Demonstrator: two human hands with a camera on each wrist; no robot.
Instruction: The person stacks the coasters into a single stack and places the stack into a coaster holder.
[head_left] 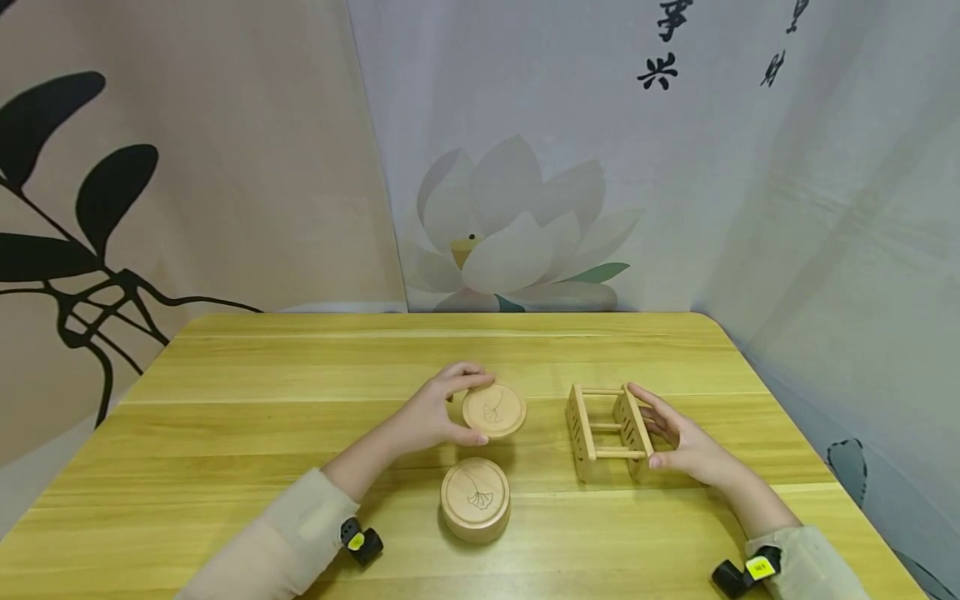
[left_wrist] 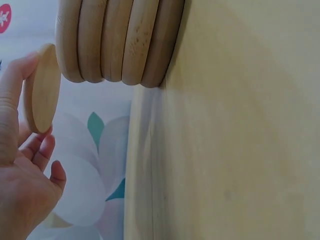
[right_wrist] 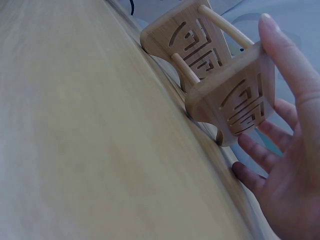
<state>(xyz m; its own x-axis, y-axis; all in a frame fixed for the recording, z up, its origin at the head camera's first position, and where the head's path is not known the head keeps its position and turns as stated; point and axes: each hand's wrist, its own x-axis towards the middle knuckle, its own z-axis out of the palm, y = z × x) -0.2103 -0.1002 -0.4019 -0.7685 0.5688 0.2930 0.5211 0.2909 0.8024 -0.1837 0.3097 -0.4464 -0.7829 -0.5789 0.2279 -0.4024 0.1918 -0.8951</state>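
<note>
My left hand [head_left: 431, 412] pinches a round wooden coaster [head_left: 493, 411] by its edge, between thumb and fingers. A thin ginkgo-leaf line drawing marks its upper face; in the left wrist view the coaster [left_wrist: 45, 92] is up off the table. Just in front of it stands a stack of several matching coasters [head_left: 476, 500], the top one bearing a leaf drawing too. To the right is a wooden coaster rack [head_left: 633, 421] with two slotted side panels joined by dowels. My right hand [head_left: 686, 442] holds its right panel [right_wrist: 240, 97], thumb and fingers at opposite edges.
Everything is on a light wooden table [head_left: 262, 433] with rounded far corners. A printed cloth [head_left: 517, 225] with a lotus and dark leaves hangs behind it. Each wrist wears a small black camera, the left camera [head_left: 362, 542] close to the coaster stack.
</note>
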